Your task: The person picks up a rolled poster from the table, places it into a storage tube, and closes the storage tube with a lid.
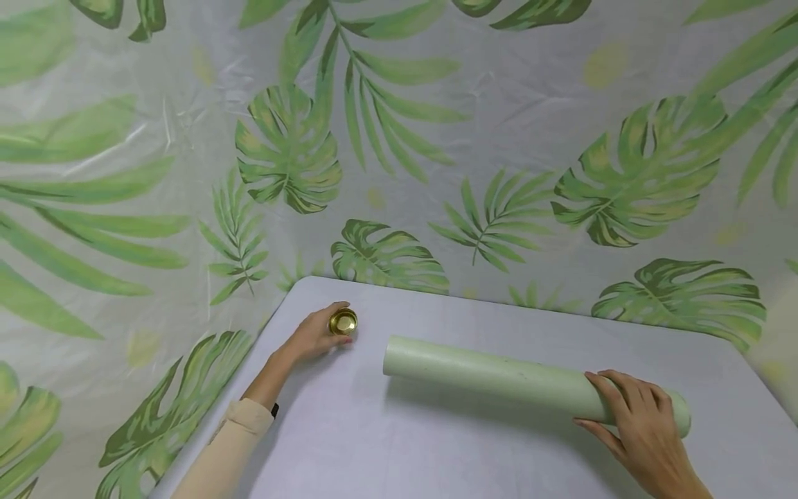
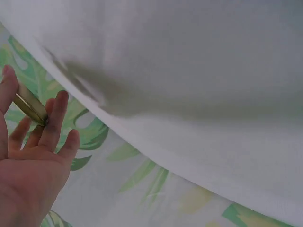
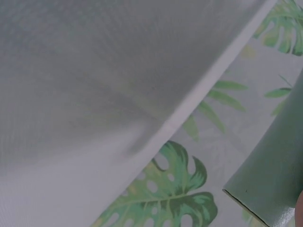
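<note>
My right hand [image 1: 645, 423] gripped the green roll [image 1: 492, 379], long axis crosswise over the worktop [image 1: 436, 450], pointing left, and my left hand [image 1: 316, 333] pinched a gold ring [image 2: 32, 102]!

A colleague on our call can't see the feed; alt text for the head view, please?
Over a white table, a person's right hand grips a long green tube near one end, and the left hand holds a small gold round object. Leafy sheeting shows beyond the table.
</note>
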Action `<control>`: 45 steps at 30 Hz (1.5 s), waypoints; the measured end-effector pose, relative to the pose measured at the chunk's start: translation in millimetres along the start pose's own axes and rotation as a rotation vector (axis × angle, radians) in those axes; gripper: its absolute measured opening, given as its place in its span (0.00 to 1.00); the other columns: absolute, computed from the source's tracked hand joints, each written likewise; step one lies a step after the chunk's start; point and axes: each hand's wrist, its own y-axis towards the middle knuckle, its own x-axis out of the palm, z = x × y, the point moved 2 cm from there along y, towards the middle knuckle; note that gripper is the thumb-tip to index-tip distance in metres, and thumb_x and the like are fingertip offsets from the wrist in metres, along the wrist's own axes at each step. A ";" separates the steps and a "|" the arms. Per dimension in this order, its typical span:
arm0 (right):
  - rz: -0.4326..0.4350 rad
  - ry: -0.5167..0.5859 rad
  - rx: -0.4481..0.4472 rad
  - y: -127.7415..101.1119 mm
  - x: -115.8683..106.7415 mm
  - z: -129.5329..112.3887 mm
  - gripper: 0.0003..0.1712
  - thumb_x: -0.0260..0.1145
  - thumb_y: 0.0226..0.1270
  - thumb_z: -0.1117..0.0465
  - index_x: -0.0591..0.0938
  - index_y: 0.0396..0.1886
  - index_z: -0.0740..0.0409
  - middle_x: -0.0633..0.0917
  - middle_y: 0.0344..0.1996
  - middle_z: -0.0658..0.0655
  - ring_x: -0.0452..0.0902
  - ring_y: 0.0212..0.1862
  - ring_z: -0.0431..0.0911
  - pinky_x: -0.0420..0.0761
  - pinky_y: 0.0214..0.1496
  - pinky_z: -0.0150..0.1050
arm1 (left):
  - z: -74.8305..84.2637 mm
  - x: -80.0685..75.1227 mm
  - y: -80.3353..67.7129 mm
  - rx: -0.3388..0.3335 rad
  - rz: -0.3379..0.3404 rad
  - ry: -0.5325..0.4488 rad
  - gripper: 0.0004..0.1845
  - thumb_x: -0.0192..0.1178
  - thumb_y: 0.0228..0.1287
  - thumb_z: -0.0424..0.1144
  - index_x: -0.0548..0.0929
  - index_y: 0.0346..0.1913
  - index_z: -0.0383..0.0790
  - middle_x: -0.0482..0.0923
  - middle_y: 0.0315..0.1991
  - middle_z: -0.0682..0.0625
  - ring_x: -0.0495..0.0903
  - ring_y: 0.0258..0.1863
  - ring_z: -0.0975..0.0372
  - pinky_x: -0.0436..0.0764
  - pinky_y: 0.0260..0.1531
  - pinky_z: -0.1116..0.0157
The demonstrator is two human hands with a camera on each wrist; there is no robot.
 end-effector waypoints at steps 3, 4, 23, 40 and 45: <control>-0.021 -0.007 0.005 0.0 -1.7 -0.4 0.50 0.44 0.74 0.23 0.82 0.59 0.63 0.83 0.49 0.65 0.77 0.45 0.62 0.70 0.48 0.61 | 6.3 -2.1 -4.2 0.081 0.065 -0.025 0.39 0.76 0.60 0.37 0.73 0.72 0.33 0.78 0.66 0.34 0.76 0.67 0.39 0.74 0.68 0.42; -0.020 -0.007 0.005 0.1 -2.0 -0.5 0.50 0.44 0.74 0.23 0.82 0.59 0.64 0.83 0.49 0.65 0.77 0.45 0.63 0.70 0.48 0.61 | 8.3 -2.6 -5.3 0.098 0.079 -0.037 0.38 0.76 0.60 0.36 0.73 0.72 0.32 0.78 0.67 0.35 0.76 0.68 0.39 0.73 0.68 0.42; 0.067 0.014 -0.004 1.5 0.9 -3.6 0.49 0.46 0.73 0.23 0.82 0.57 0.64 0.84 0.48 0.65 0.77 0.46 0.62 0.69 0.47 0.61 | 45.7 -10.1 -29.7 0.059 0.123 -0.260 0.36 0.74 0.65 0.43 0.72 0.74 0.48 0.78 0.69 0.44 0.82 0.61 0.50 0.82 0.58 0.49; 0.100 0.018 -0.022 5.0 0.8 -7.9 0.48 0.48 0.73 0.24 0.82 0.57 0.65 0.84 0.48 0.67 0.77 0.46 0.63 0.68 0.46 0.61 | 78.2 -8.5 -39.2 0.144 -0.064 -0.890 0.30 0.60 0.76 0.31 0.67 0.77 0.42 0.69 0.73 0.38 0.75 0.68 0.37 0.81 0.62 0.67; 0.121 0.015 -0.035 8.6 -0.3 -9.9 0.48 0.48 0.73 0.24 0.83 0.57 0.65 0.84 0.47 0.67 0.78 0.45 0.63 0.68 0.45 0.61 | 83.2 -8.9 -42.5 0.157 -0.070 -0.934 0.31 0.58 0.77 0.30 0.64 0.78 0.42 0.72 0.72 0.38 0.77 0.68 0.40 0.80 0.63 0.67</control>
